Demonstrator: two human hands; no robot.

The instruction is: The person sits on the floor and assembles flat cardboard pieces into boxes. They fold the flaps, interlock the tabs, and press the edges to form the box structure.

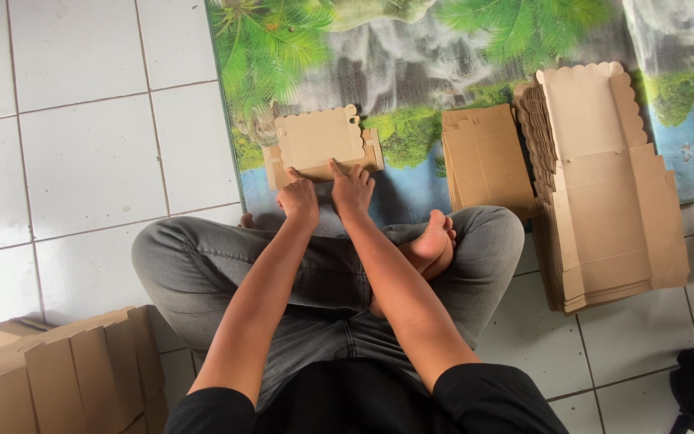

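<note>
Both hands, left hand [299,201] and right hand [353,191], press on a small cardboard box [320,145] on the printed mat [411,64]; flat cardboard stack [612,185] sits to the right.

A plain tan-brown cardboard box blank [320,145] is pressed flat on a mat [411,56] printed with green palm fronds, grey misty rock and blue water. The same tan is shared by the stack of flat blanks [612,185]. White floor tiles [82,120] with grey grout are seen. Grey jeans [202,265] are worn.
</note>
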